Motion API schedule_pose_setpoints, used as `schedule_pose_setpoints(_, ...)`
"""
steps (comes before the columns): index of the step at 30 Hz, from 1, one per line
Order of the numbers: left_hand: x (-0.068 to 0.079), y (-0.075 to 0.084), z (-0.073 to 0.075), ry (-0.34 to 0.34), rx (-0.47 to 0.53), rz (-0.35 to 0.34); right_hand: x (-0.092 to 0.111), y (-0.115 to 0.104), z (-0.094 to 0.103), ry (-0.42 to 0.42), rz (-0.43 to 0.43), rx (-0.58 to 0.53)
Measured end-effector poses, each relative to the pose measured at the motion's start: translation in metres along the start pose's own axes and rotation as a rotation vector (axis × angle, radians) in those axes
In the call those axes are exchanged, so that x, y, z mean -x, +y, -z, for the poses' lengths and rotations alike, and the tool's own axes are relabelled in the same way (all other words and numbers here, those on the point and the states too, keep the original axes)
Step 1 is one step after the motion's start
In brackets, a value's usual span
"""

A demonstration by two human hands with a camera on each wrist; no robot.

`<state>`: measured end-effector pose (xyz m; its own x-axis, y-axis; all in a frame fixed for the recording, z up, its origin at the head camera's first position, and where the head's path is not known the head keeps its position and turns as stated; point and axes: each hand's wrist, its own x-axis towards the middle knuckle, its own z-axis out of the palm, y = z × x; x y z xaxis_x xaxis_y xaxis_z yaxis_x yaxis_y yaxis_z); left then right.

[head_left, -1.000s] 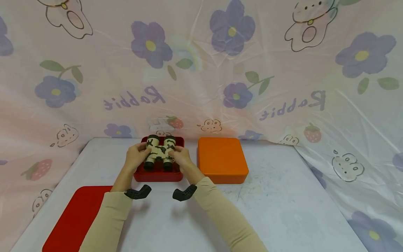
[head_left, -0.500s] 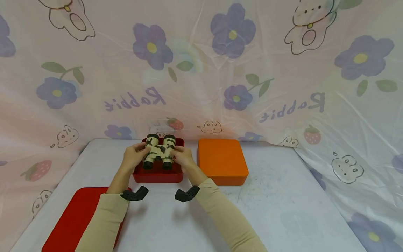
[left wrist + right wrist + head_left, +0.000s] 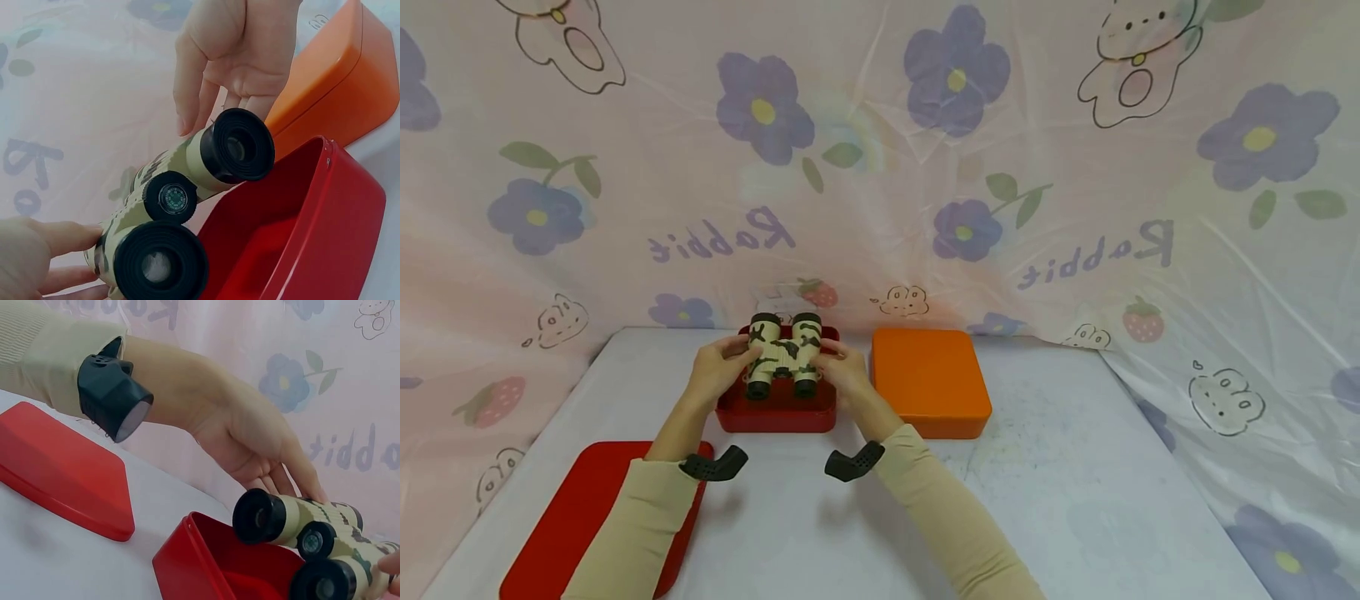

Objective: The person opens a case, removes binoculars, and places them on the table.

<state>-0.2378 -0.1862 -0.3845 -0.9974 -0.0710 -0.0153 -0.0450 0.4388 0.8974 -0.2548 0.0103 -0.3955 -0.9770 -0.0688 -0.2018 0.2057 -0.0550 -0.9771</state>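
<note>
The camouflage binoculars (image 3: 785, 353) are riding slightly higher over the red box (image 3: 775, 422) than a second ago, both hands moving with them; looks like lifting clear rather than settling in. They're hanging tilted above the box, near the tabletop's (image 3: 1075, 467) far edge, left of the orange box (image 3: 928, 371). Left hand (image 3: 718, 371) is pinching one barrel, right hand (image 3: 847, 372) is grasping the other, thumbs on top. Undersides and some fingertips are hiding; the compass (image 3: 173, 199) is showing, markings too small to read. Red lid (image 3: 568, 517) by the left edge is running out of frame, partly under a sleeve (image 3: 632, 525).
</note>
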Motion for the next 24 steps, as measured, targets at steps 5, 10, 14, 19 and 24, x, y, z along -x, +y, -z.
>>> schedule_pose_setpoints(5,0.007,0.003,0.004,-0.003,-0.014,-0.037,0.006,-0.002,0.004,-0.021,0.022,-0.018)
schedule_pose_setpoints(10,0.014,0.005,0.007,-0.011,0.010,-0.046,0.011,-0.003,0.005,-0.028,0.040,-0.014)
schedule_pose_setpoints(14,0.020,0.007,0.010,-0.014,0.006,-0.048,0.015,-0.004,0.007,-0.028,0.017,-0.016)
schedule_pose_setpoints(19,0.029,0.009,0.012,-0.014,-0.009,-0.038,0.022,-0.006,0.010,-0.066,0.005,-0.014)
schedule_pose_setpoints(24,0.035,0.008,0.015,-0.018,-0.008,-0.037,0.029,-0.008,0.011,-0.084,0.019,0.004)
